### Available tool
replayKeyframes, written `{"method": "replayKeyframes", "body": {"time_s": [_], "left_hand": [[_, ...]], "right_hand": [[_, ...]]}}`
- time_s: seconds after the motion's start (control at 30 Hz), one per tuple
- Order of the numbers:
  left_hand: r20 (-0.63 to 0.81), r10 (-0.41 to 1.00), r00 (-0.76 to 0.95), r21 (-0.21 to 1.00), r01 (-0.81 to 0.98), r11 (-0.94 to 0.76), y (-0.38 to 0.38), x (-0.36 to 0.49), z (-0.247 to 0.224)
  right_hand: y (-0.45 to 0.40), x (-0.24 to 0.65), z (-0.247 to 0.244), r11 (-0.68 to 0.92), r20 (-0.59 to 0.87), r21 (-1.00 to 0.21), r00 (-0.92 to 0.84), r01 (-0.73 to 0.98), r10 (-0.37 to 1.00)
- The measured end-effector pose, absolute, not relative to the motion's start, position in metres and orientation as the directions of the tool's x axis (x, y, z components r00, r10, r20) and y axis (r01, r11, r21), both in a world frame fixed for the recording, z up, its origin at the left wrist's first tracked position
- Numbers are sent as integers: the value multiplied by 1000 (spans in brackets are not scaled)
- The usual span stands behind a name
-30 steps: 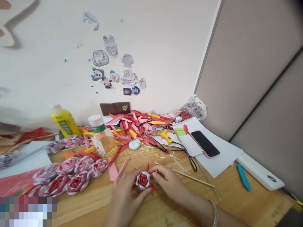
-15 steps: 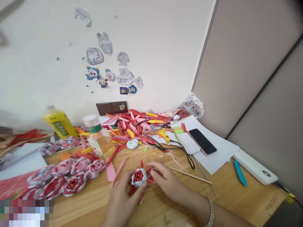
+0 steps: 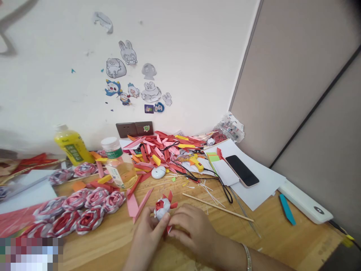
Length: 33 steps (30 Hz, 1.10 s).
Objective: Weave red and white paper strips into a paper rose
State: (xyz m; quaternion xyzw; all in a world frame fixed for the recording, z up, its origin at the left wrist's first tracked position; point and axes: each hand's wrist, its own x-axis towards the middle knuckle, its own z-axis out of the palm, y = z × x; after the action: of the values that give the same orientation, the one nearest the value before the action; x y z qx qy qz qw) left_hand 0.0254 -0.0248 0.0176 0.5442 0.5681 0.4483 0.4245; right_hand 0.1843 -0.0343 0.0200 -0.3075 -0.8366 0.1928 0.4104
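A small red and white paper flower [image 3: 163, 209] is held near the table's front, tilted to the left, with red strips sticking out of it. My left hand [image 3: 149, 229] grips it, the thumb pressed on its white outer layer. My right hand [image 3: 194, 229] is at its right side, the fingers curled around a red strip at the lower edge. The fingertips of my left hand behind the flower are partly hidden. Finished-looking red, pink and white flowers [image 3: 89, 219] lie in rows to the left.
A heap of folded paper strips [image 3: 158, 146] lies along the wall. Bottles [image 3: 120, 163] stand at the back left. A yellow glue gun [image 3: 194, 162], a phone [image 3: 241, 170], a wooden stick [image 3: 217, 206] and a teal strip [image 3: 287, 209] are to the right.
The flower has been tipped and turned leftward in my left hand. My right hand has moved down from its upper right edge to its lower right side, its fingers more curled.
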Motion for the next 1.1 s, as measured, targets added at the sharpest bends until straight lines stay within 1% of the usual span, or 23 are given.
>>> {"method": "replayKeyframes", "body": {"time_s": [0.1, 0.23, 0.3, 0.33, 0.43, 0.5, 0.53, 0.63, 0.7, 0.73, 0.8, 0.93, 1.0, 1.1], "left_hand": [[11, 998, 56, 982, 189, -21, -29, 27, 22], [-38, 990, 135, 994, 107, 23, -33, 27, 25], [-58, 992, 108, 993, 108, 47, -33, 23, 23], [-44, 997, 63, 991, 129, 36, -32, 21, 22], [94, 991, -97, 968, 242, -68, -26, 13, 21], [153, 983, -105, 955, 272, -120, -23, 10, 20], [159, 985, -64, 956, 257, -138, -22, 10, 19], [150, 977, 151, 967, 182, -177, -25, 16, 15], [147, 957, 248, 960, 196, -198, -29, 21, 12], [148, 954, 260, 952, 225, -209, -31, 23, 12], [176, 955, 240, 919, 307, -247, -33, 25, 12], [311, 933, 184, 797, 485, -361, -31, 24, 10], [371, 909, 187, 724, 555, -410, -31, 23, 7], [418, 881, 222, 642, 614, -459, -34, 25, 2]], "right_hand": [[-31, 189, 21, 703, 556, -595, -431, 390, 710], [-23, 199, 24, 645, 554, -597, -336, 476, 761], [-19, 203, 24, 619, 557, -623, -284, 479, 780], [-18, 204, 24, 599, 551, -645, -254, 474, 795], [-14, 207, 25, 532, 508, -720, -183, 446, 841], [-13, 207, 26, 502, 458, -772, -206, 390, 865], [-13, 207, 27, 492, 435, -797, -232, 351, 870], [-13, 207, 30, 450, 376, -863, -304, 227, 875], [-13, 207, 31, 405, 339, -900, -325, 160, 883], [-12, 207, 30, 377, 318, -917, -334, 129, 887], [-10, 206, 27, 310, 272, -948, -330, 69, 904], [-11, 199, 20, 174, 166, -985, -272, 4, 948], [-15, 192, 17, 165, 157, -986, -211, 20, 965], [-20, 183, 15, 195, 189, -980, -115, 43, 975]]}}
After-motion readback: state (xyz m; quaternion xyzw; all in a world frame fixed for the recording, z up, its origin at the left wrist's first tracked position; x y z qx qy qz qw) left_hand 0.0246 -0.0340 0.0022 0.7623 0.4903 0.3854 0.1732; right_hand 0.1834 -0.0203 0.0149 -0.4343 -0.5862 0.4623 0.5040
